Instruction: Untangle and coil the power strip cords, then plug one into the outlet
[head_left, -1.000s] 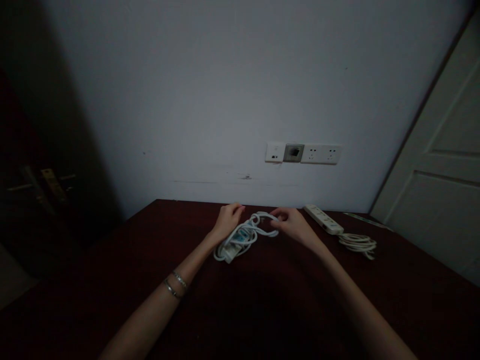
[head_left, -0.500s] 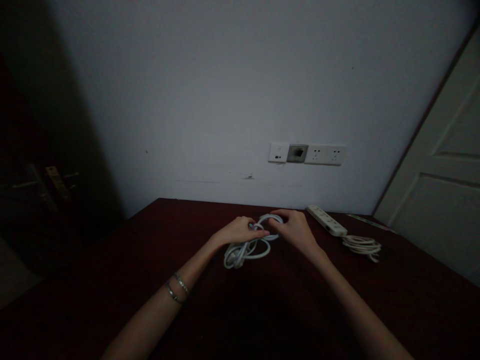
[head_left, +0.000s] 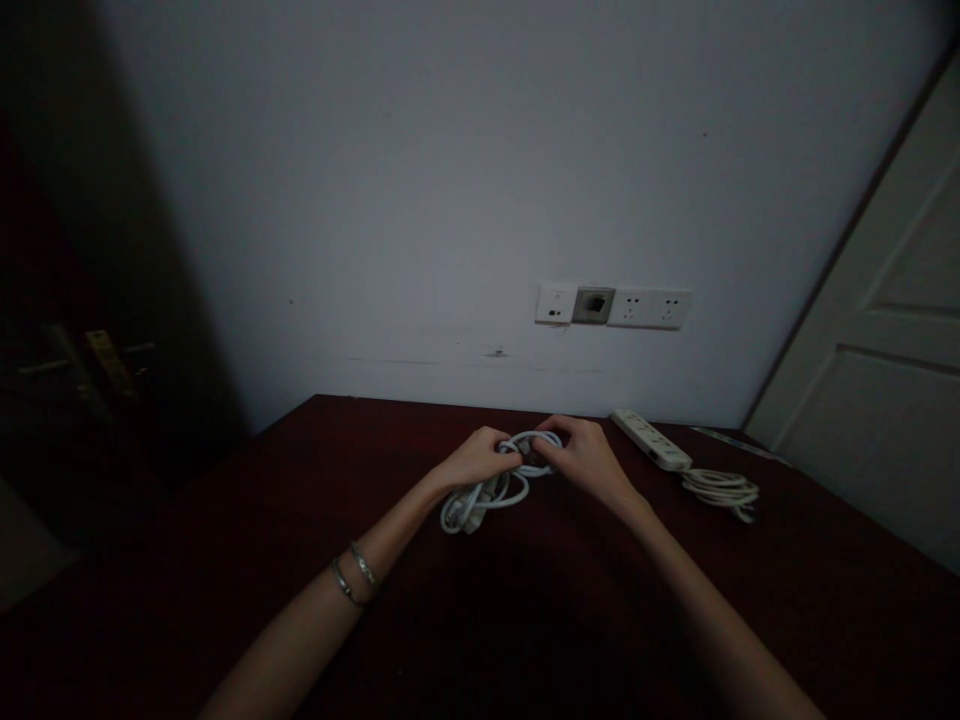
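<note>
A white power strip with its cord coiled around it [head_left: 480,497] lies on the dark red table [head_left: 225,560], in the middle. My left hand [head_left: 474,460] is closed round the coil's upper left part. My right hand [head_left: 583,455] pinches a loop of the same white cord at the top right. The two hands nearly touch above the bundle. Two thin bracelets sit on my left wrist.
A second white power strip [head_left: 651,441] lies at the back right of the table, its cord [head_left: 721,491] coiled beside it. Wall sockets [head_left: 613,306] are mounted on the white wall. A white door [head_left: 877,350] stands at right, a dark door with a handle [head_left: 97,365] at left.
My hands have come together over the cord bundle. The left hand moved right and closed on it; the loops are drawn tighter and the bundle is more compact.
</note>
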